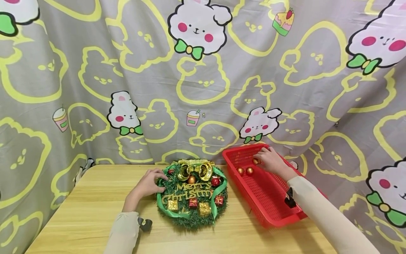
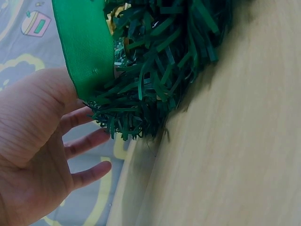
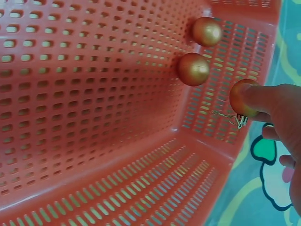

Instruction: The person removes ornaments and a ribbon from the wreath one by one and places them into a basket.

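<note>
A green tinsel Christmas wreath (image 1: 193,220) lies on the table, bearing gold bells (image 1: 205,171), "Merry Christmas" lettering, small gift boxes (image 1: 204,209), an orange-gold ball and a red ball (image 1: 215,181). At its left edge is my left hand (image 1: 149,182), fingers spread and loosely bent beside the green ribbon (image 2: 89,47); part of the thumb is hidden behind that ribbon. My right hand (image 1: 271,162) reaches into the far end of the red basket (image 1: 244,192). Between thumb and fingers it pinches a gold Christmas ball (image 3: 242,98) with a metal cap and a thin cord.
Two more gold balls (image 3: 193,69) lie at the basket's far end. The basket stands slanted on the right of the wooden table (image 1: 95,197). A grey curtain (image 1: 203,88) with cartoon prints hangs behind the table.
</note>
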Available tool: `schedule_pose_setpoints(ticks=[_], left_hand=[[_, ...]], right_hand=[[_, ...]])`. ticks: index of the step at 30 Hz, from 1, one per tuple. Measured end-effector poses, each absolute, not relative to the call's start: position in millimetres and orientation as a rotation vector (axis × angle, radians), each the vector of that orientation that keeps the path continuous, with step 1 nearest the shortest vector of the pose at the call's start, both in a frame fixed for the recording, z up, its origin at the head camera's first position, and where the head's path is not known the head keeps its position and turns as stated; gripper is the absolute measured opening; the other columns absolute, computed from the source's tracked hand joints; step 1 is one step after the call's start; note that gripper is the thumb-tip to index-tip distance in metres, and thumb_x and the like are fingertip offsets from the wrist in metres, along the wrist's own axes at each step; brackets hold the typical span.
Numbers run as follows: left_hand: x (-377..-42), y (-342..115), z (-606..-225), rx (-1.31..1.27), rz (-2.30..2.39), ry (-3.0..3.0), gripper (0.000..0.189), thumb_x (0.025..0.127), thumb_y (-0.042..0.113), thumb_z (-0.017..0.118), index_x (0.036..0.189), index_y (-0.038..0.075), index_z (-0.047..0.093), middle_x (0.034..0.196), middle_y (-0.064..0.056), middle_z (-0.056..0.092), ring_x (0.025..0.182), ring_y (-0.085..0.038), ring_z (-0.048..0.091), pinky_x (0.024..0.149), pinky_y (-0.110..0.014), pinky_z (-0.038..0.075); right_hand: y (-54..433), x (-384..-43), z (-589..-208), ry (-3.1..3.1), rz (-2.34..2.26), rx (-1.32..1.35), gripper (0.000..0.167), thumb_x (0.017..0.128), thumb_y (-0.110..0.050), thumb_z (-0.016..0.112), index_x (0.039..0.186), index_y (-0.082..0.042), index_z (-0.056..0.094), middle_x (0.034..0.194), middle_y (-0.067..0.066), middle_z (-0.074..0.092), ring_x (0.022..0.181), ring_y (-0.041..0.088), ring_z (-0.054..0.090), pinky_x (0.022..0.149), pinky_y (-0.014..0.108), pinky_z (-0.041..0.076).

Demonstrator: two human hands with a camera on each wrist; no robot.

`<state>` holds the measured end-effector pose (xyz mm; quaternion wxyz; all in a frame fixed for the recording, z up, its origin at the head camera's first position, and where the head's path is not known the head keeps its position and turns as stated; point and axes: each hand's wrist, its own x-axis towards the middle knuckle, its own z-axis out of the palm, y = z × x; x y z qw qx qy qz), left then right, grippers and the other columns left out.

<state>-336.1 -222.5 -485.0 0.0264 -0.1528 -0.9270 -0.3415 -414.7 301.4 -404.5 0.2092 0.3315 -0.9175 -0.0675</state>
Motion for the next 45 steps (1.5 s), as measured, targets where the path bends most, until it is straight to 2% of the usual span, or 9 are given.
schedule_pose_setpoints(ticks=[8, 17, 25, 36, 45], left_hand=[[-334.6, -222.3, -483.5, -0.463, -1.053, -2.868, 0.033, 0.079, 0.013, 0.084, 0.111, 0.016, 0.077, 0.137, -0.014, 0.057, 0.132, -0.040, 0.042, 0.105, -0.065, 0.041], [-334.2, -222.3, -483.3, -0.445, -1.072, -2.873, 0.033, 0.079, 0.013, 0.084, 0.112, 0.017, 0.077, 0.139, -0.015, 0.056, 0.134, -0.040, 0.041, 0.107, -0.066, 0.040], [-335.4, -223.3, -484.5, -0.461, -1.059, -2.866, 0.035, 0.079, 0.014, 0.084, 0.113, 0.016, 0.076, 0.138, -0.014, 0.057, 0.130, -0.039, 0.044, 0.104, -0.064, 0.043], [-336.1, -222.0, -484.6, -0.433, -1.069, -2.875, 0.035, 0.079, 0.013, 0.084, 0.113, 0.016, 0.076, 0.139, -0.013, 0.057, 0.129, -0.036, 0.044, 0.103, -0.062, 0.044], [-336.6, -224.5, -485.3, -0.438, -1.069, -2.869, 0.035, 0.078, 0.013, 0.084, 0.112, 0.017, 0.077, 0.140, -0.014, 0.056, 0.132, -0.039, 0.043, 0.104, -0.065, 0.042]], right_hand=[[304.6, -417.4, -418.0, -2.531, -0.178, 0.946, 0.030, 0.074, -0.014, 0.089, 0.101, -0.007, 0.078, 0.090, 0.006, 0.076, 0.085, 0.027, 0.057, 0.076, 0.045, 0.043], [311.0, -419.5, -426.0, -2.622, -0.255, 0.921, 0.029, 0.076, -0.016, 0.088, 0.102, -0.007, 0.078, 0.093, 0.005, 0.076, 0.088, 0.026, 0.056, 0.079, 0.045, 0.042], [310.0, -418.1, -431.8, -2.647, -0.287, 0.932, 0.026, 0.076, -0.016, 0.088, 0.099, -0.008, 0.078, 0.087, 0.002, 0.074, 0.086, 0.024, 0.054, 0.087, 0.051, 0.045], [310.7, -418.9, -439.1, -2.653, -0.307, 0.942, 0.025, 0.077, -0.020, 0.087, 0.099, -0.010, 0.078, 0.088, 0.000, 0.075, 0.088, 0.024, 0.055, 0.084, 0.046, 0.043], [309.5, -415.8, -442.1, -2.670, -0.299, 0.948, 0.026, 0.077, -0.019, 0.087, 0.100, -0.009, 0.078, 0.089, 0.002, 0.076, 0.088, 0.025, 0.056, 0.083, 0.047, 0.043]])
